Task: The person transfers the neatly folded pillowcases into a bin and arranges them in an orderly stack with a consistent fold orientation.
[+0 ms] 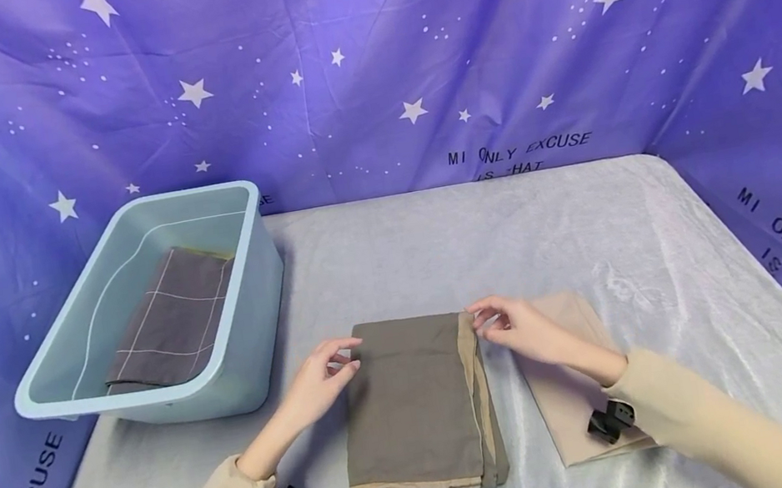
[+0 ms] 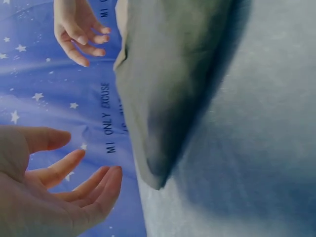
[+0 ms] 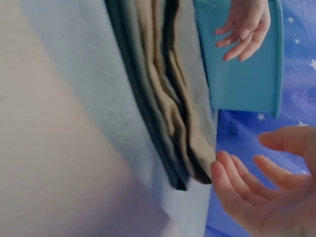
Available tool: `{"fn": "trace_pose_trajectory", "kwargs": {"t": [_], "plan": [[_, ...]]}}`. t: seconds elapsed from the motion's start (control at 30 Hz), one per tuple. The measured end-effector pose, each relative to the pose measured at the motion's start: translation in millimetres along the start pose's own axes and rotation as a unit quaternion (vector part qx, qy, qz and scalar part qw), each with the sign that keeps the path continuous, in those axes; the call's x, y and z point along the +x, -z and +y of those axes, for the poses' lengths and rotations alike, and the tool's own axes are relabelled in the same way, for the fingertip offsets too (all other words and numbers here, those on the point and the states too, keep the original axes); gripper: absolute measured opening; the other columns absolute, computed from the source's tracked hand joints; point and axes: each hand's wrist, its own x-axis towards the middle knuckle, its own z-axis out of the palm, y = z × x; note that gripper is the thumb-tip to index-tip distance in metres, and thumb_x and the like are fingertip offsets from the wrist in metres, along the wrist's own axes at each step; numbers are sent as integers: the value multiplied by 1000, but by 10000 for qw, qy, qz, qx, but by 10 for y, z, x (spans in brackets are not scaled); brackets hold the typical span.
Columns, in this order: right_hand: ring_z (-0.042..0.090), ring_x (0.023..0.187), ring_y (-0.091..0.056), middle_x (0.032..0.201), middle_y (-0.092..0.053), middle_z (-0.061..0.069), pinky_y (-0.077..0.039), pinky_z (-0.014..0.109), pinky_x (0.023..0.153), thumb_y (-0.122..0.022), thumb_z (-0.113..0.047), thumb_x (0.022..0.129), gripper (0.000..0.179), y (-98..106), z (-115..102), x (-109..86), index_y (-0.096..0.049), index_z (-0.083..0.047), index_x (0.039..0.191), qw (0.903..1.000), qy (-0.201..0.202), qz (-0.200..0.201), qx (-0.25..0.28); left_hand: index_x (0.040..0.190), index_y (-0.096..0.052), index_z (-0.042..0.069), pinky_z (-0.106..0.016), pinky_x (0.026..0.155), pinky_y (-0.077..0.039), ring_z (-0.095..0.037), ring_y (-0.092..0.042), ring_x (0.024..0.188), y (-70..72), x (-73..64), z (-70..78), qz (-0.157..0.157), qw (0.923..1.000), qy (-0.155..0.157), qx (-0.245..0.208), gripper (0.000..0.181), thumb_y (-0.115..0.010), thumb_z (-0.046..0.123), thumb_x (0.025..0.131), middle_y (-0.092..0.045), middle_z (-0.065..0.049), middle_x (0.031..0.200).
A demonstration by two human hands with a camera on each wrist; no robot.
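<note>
Folded olive-brown cloth (image 1: 407,402): laid flat
Left hand (image 1: 322,378): loosely spread, nothing held, near cloth's left edge
Right hand (image 1: 524,330): loosely spread, nothing held, near right edge

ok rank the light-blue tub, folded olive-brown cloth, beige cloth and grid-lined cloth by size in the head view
1. Light-blue tub
2. Folded olive-brown cloth
Too close to rank: beige cloth, partly hidden, and grid-lined cloth
</note>
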Motion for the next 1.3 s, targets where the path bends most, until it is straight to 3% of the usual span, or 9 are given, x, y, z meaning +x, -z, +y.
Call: {"fn": "trace_pose_trajectory", "kwargs": {"t": [0.17,0.37,0.53,0.67,0.83,1.1,1.3], "plan": [[42,85,-56,101,-50,32,-51,39,66,-48,10,79,40,-53,68,-47,-40,16,117,9987,-218,13,454,114,-57,3,-34,75,-46,-20,-56,89,-36,-29,-57,-52,9998,201,1,31,-58,8,83,-55,-11,111],[37,83,-57,101,-49,32,-51,37,66,-50,7,79,42,-90,87,-83,-38,16,119,9975,-505,186,457,115,-55,2,-41,78,-46,-26,-55,94,-49,-65,-88,-89,9991,415,-76,32,-57,9,84,-53,-14,113],[34,78,-59,98,-51,29,-51,37,67,-50,3,82,46,-103,99,-88,-33,17,123,9928,-996,89,663,117,-54,1,-39,77,-47,-30,-56,95,-81,-57,-126,-73,9976,682,-95,35,-58,8,83,-53,-17,112],[30,78,-59,96,-53,27,-51,35,68,-48,4,82,48,-128,108,-87,-29,18,124,9885,-1251,6,852,117,-52,-1,-33,69,-48,-27,-59,89,-102,-55,-165,-94,9966,812,-145,37,-58,7,82,-55,-18,109],[25,77,-59,90,-54,23,-51,33,66,-47,5,80,51,-162,112,-96,-26,21,124,9849,-1406,-77,1007,120,-47,-4,-26,60,-48,-22,-59,78,-123,-48,-202,-232,9939,932,-550,41,-57,3,81,-56,-19,104],[25,78,-60,91,-55,22,-51,36,70,-47,4,81,52,-206,110,-113,-24,21,125,9799,-1665,-109,1095,124,-41,-7,-28,52,-47,-15,-54,59,-135,-41,-216,-270,9863,1307,-974,46,-57,3,81,-54,-17,99],[21,75,-59,89,-56,20,-51,36,68,-46,3,80,53,-226,107,-116,-24,21,124,9765,-1802,-202,1161,124,-38,-9,-29,52,-49,-13,-51,56,-144,-30,-225,-295,9770,1587,-1392,47,-55,0,82,-52,-11,87]]}}
